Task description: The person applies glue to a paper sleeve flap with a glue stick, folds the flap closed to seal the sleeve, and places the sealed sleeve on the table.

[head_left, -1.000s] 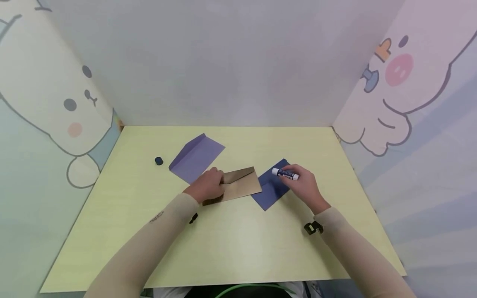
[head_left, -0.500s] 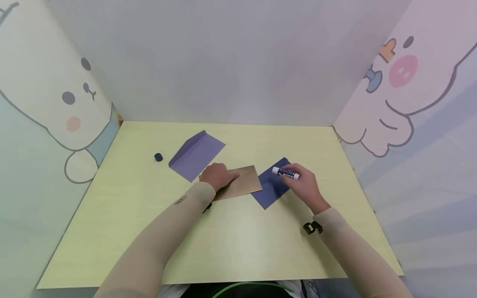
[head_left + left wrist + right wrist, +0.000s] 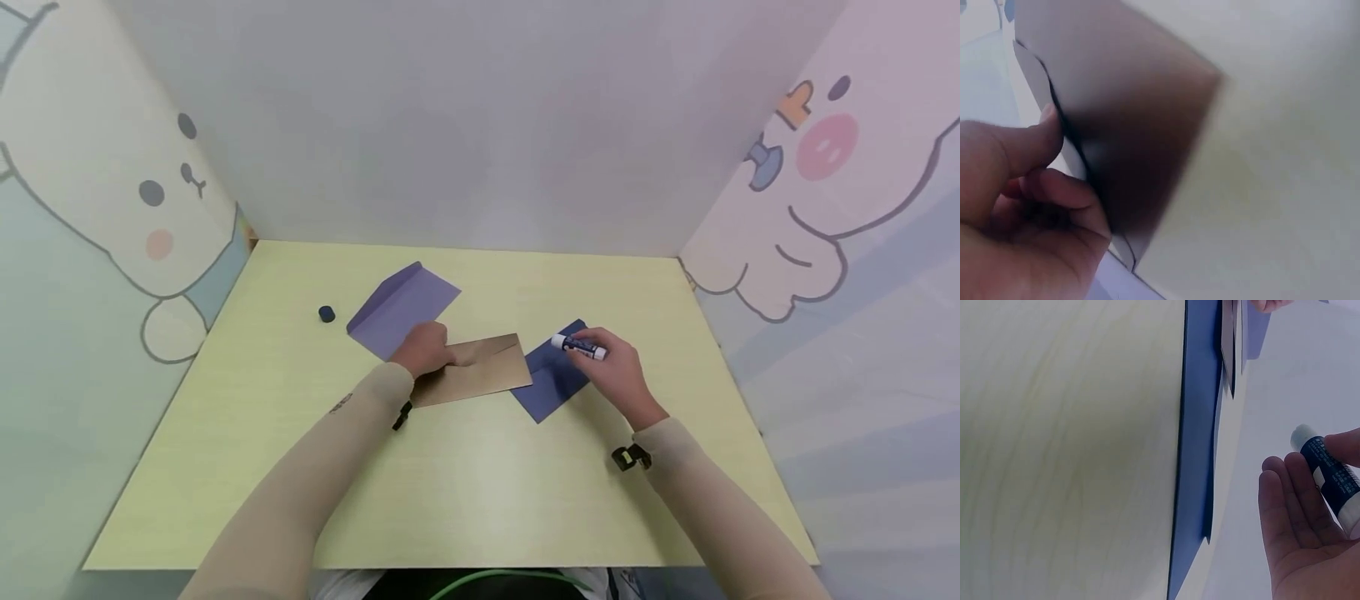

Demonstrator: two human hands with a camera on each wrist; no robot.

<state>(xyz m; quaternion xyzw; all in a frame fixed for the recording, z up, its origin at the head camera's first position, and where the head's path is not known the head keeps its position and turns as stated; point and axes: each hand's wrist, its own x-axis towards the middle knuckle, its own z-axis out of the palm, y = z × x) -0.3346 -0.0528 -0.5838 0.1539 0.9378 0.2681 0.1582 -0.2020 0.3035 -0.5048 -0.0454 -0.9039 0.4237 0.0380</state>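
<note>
A tan envelope (image 3: 480,375) lies mid-table, its flap bowed and its edge a little raised in the left wrist view. My left hand (image 3: 423,349) is at its left end, fingers curled; in the left wrist view the thumb (image 3: 1041,139) reaches the flap edge, and the fingertips are partly hidden. My right hand (image 3: 615,367) holds an uncapped glue stick (image 3: 579,347) between thumb and fingers, white end pointing left, above a dark blue envelope (image 3: 551,385). The tan envelope's right corner overlaps the blue one.
A purple envelope (image 3: 405,302) with its flap unfolded lies behind my left hand. The dark glue stick cap (image 3: 327,314) stands at the left of the pale yellow table (image 3: 480,492). Walls with cartoon figures enclose the table's back and sides.
My left hand moved right along the tan envelope's flap with the thumb outstretched, then drew back left. My right hand keeps holding the glue stick in nearly the same spot.
</note>
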